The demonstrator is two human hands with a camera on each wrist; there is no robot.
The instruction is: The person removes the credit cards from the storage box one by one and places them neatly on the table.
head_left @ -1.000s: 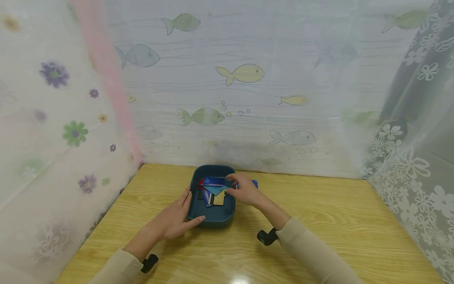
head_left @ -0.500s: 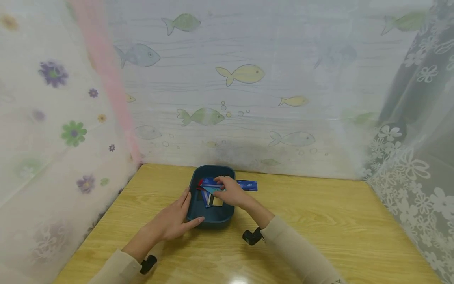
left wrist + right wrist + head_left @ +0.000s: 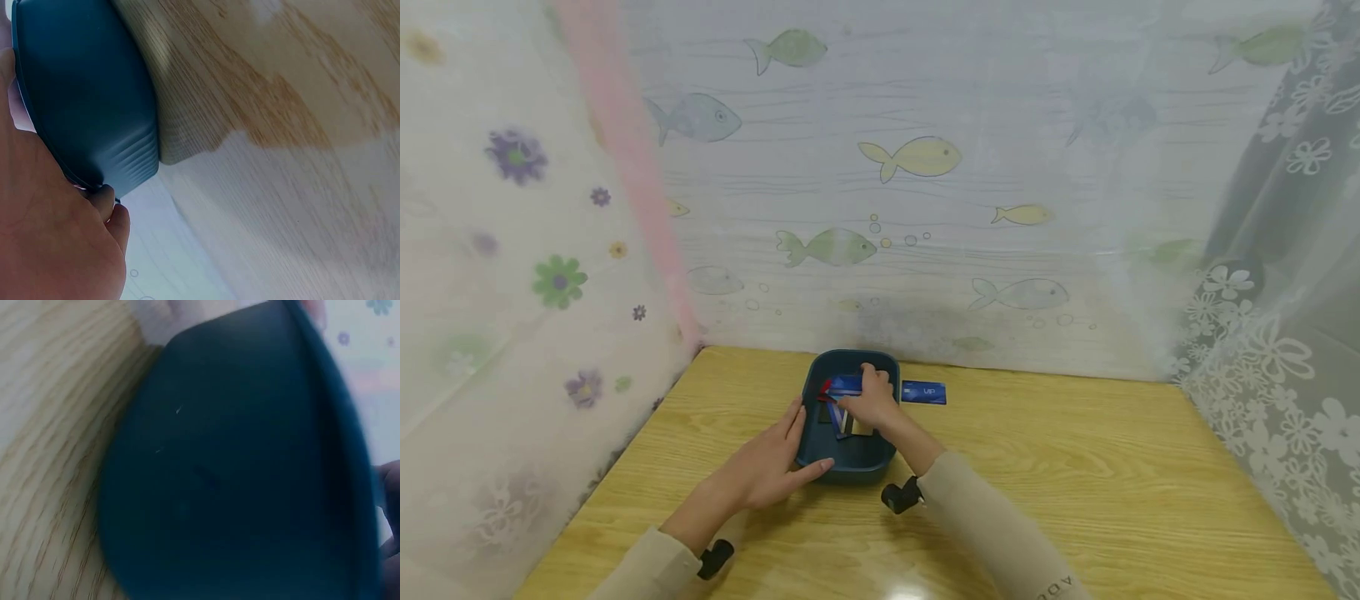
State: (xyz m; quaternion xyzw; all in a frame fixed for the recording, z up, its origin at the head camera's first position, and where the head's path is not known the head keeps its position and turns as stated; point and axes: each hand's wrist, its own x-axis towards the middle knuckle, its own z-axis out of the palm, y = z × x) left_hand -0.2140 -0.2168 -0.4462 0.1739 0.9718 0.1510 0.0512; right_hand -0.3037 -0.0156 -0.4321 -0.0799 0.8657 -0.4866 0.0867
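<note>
A dark blue-green plastic bin (image 3: 848,458) stands on the table with several overlapping cards in it. Among them are a blue card (image 3: 847,383), a gold card with a dark stripe (image 3: 862,427) and a red-edged one (image 3: 824,389). My left hand (image 3: 767,467) holds the bin's near left corner, fingers along the left wall and thumb over the front rim. Over the right rim, my right hand (image 3: 874,405) reaches down among the cards. Its fingertips are partly hidden, so whether it pinches a card cannot be told. The right wrist view shows mostly the bin's outer wall (image 3: 231,456).
On the wood-grain table (image 3: 1037,467), a blue VIP card (image 3: 924,392) lies just right of the bin. Behind stands a fish-print curtain (image 3: 917,250), with a flower-print curtain (image 3: 550,358) at the left and a lacy one (image 3: 1277,358) at the right.
My right hand has moved left, from the bin's right rim to over the cards. The VIP card outside has come fully into view. My left hand and the bin have stayed put.
</note>
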